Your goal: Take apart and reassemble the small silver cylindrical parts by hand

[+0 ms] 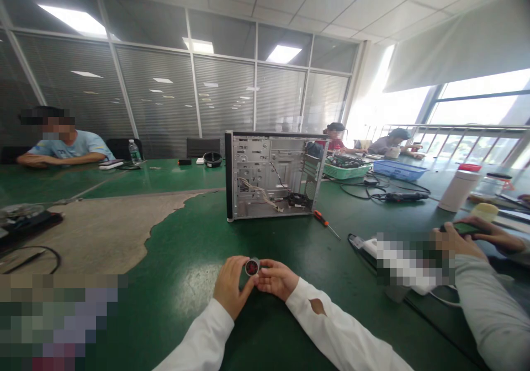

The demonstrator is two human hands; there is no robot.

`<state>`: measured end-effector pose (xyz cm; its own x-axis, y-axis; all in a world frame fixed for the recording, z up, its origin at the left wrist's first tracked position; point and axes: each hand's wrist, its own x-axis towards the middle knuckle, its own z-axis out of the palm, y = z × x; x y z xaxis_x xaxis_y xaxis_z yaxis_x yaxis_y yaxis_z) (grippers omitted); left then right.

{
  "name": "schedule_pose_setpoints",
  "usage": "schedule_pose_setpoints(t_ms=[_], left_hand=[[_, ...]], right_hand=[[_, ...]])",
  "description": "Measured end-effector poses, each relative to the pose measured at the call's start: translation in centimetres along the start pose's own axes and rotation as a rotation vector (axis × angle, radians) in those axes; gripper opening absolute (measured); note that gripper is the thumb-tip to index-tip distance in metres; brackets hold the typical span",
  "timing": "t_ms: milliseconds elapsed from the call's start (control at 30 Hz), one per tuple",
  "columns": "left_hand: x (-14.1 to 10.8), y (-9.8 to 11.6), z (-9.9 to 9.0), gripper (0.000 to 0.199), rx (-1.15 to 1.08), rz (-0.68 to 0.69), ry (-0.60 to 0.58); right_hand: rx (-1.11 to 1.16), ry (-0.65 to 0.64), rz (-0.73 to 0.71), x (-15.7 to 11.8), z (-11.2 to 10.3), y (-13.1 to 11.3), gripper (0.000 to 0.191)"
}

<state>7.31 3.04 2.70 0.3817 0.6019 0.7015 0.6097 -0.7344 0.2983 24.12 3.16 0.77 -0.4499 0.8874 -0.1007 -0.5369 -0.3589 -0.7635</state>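
Observation:
Between my two hands is a small round part with a grey rim and a dark, reddish middle; its exact kind cannot be made out. My left hand grips it from the left, thumb below and fingers behind. From the right, the closed fingertips of my right hand press against its side. Beyond the hands an open computer case stands upright on the green table, with cables and a dark component inside. Next to its lower right corner lies an orange-handled screwdriver.
At right, a co-worker's hands hold a dark object near a white power strip. Green and blue baskets, loose cables and a white bottle stand further back. A torn beige patch marks the tabletop on the left.

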Motion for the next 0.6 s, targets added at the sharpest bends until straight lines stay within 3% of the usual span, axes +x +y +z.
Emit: schedule_pose_setpoints(t_ms=[233,600], left_hand=[[-0.1,-0.2,0.0,0.03,-0.017,-0.002,0.031],[-0.1,-1.1,0.1,0.027,-0.062,-0.213,0.02]], right_hand=[[-0.024,-0.027,0.056,-0.2,0.3,-0.3,0.041],[0.024,-0.143,0.105,-0.5,0.0,-0.4,0.042]])
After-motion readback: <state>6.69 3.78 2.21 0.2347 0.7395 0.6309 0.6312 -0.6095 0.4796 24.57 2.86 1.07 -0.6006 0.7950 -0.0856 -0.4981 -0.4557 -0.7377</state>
